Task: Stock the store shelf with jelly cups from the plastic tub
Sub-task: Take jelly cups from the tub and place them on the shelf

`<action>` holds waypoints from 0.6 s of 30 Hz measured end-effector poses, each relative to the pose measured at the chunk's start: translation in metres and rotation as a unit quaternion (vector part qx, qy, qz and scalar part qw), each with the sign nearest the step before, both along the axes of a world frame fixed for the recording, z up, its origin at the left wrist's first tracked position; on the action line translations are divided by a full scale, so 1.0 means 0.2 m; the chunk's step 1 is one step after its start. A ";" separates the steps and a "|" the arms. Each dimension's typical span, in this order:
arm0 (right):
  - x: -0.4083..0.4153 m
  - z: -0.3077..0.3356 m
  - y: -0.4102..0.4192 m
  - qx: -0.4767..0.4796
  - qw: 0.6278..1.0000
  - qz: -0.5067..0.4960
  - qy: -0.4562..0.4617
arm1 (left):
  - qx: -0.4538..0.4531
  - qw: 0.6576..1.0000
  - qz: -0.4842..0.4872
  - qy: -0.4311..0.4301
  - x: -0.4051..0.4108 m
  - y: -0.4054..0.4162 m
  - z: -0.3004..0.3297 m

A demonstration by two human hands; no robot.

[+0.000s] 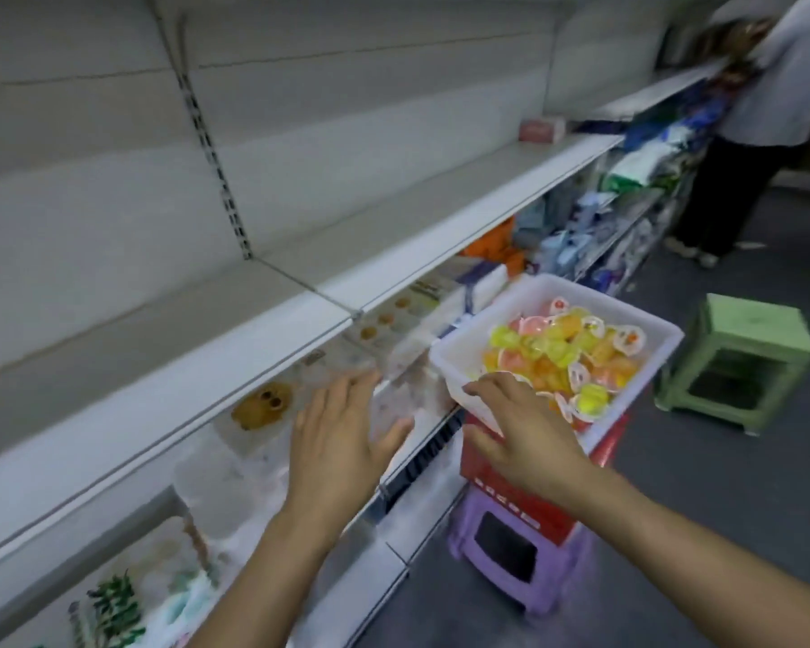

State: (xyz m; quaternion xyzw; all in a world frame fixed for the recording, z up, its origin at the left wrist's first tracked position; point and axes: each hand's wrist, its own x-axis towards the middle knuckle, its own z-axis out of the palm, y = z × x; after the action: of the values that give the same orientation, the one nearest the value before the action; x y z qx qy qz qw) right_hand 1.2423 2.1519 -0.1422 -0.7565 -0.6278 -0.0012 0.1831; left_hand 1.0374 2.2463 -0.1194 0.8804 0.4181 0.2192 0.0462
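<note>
A white plastic tub sits on a red crate atop a purple stool, right of centre. It holds several jelly cups in yellow, orange and pink. My right hand hovers over the tub's near corner with fingers spread and relaxed, holding nothing that I can see. My left hand is stretched flat, palm down, in front of the lower shelf, also holding nothing. The long white store shelf runs from lower left to upper right and is bare along its near stretch.
A red crate rests on a purple stool below the tub. A green stool stands to the right. The lower shelf holds packaged goods. A person stands at the aisle's far end. A small pink box lies on the upper shelf.
</note>
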 end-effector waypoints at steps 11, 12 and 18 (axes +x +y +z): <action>0.69 -0.21 -0.24 -0.153 0.975 -0.158 0.033 | -0.128 0.979 -0.149 0.060 0.83 0.06 -0.20; 0.74 -0.23 -0.23 -0.161 0.973 -0.164 0.033 | -0.130 0.974 -0.165 0.084 0.89 0.09 -0.22; 1.01 -0.32 -0.04 -0.214 0.959 -0.183 -0.018 | -0.135 0.935 -0.247 0.217 1.31 0.28 -0.43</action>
State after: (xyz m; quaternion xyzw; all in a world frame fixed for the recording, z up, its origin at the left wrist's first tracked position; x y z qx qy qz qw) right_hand 1.4440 2.1436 -0.2070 -0.8798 -0.4674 0.0865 0.0024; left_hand 1.3004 2.3033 -0.2052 0.9675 0.2130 -0.0540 0.1253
